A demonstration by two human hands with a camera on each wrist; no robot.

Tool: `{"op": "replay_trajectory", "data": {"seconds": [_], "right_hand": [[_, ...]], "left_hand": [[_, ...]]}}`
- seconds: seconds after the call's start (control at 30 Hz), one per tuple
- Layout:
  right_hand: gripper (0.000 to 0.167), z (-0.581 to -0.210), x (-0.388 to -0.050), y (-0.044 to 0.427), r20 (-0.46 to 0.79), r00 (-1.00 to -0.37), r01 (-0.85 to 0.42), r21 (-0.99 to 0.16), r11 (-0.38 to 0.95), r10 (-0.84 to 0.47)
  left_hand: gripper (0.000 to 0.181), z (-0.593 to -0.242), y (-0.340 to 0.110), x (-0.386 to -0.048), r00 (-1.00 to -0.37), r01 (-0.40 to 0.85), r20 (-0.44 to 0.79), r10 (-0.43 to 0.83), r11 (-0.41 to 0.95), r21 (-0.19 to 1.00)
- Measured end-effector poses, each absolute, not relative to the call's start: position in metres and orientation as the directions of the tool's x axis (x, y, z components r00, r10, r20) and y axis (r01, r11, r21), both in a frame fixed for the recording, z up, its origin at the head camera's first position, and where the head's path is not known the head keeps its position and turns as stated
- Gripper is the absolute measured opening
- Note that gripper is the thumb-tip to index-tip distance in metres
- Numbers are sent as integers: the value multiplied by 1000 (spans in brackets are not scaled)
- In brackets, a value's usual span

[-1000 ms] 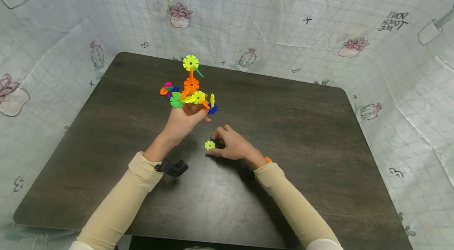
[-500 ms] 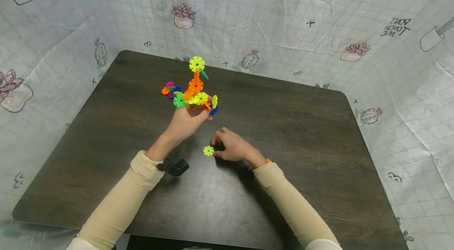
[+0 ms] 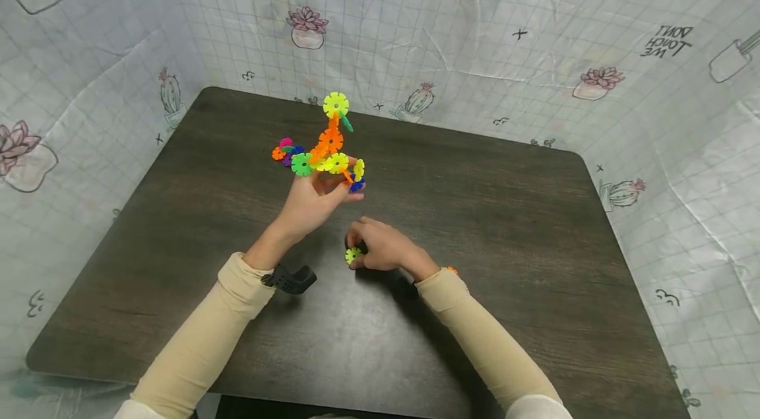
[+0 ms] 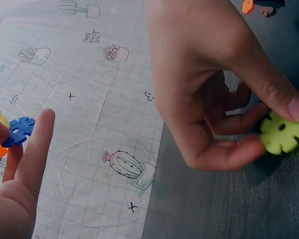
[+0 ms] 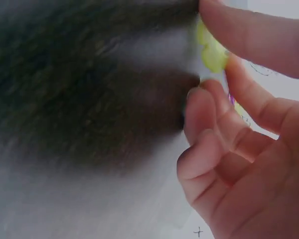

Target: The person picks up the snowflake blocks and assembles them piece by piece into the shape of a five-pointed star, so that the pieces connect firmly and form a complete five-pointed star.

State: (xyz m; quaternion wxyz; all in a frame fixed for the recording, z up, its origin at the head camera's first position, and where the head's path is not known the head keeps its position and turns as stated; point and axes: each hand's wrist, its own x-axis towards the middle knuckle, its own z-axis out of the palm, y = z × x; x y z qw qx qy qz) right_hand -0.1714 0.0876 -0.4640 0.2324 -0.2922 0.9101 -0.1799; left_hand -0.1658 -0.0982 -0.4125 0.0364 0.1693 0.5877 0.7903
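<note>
In the head view my left hand (image 3: 311,204) holds up a figure built of slotted plastic snowflake discs, yellow, orange, green and blue, with an orange disc (image 3: 330,141) in its upright part. At its right end a blue disc (image 4: 21,130) sits between thumb and fingers in the left wrist view. Low over the table and nearer to me, my right hand (image 3: 382,244) pinches a single yellow-green disc (image 3: 353,255) between thumb and index finger. That disc (image 5: 213,52) shows partly in the right wrist view, with the other fingers curled below it.
Behind the left hand a small cluster of pink, orange, purple and blue discs (image 3: 287,152) lies on the dark wooden table (image 3: 505,221). An orange disc (image 3: 452,270) peeks out beside the right sleeve. A printed white curtain (image 3: 463,16) hangs around the table's far sides.
My right fingers have drawn in around the yellow-green disc, which now shows less beyond the fingertips. My left hand still holds the figure in nearly the same place.
</note>
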Motion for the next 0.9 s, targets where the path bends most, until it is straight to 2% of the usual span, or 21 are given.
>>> {"op": "replay_trajectory", "data": {"seconds": [0.23, 0.37, 0.57, 0.73, 0.9], "right_hand": [[17, -458, -174, 108, -206, -738, -399, -635, 661, -643], [14, -446, -177, 123, -53, -783, -401, -719, 567, -620], [14, -413, -179, 137, 229, -852, -445, -791, 421, -471], [25, -394, -179, 145, 421, -847, -511, -812, 280, -325], [24, -387, -178, 145, 515, -814, -569, -801, 186, -269]], "left_hand": [[47, -414, -92, -164, -932, 171, 252, 262, -296, 940], [48, -415, -87, -161, -929, 162, 245, 278, -289, 943], [52, -415, -81, -162, -919, 174, 256, 299, -274, 946], [48, -413, -77, -163, -915, 206, 270, 301, -226, 952], [50, -412, -75, -162, -912, 211, 269, 310, -208, 955]]}}
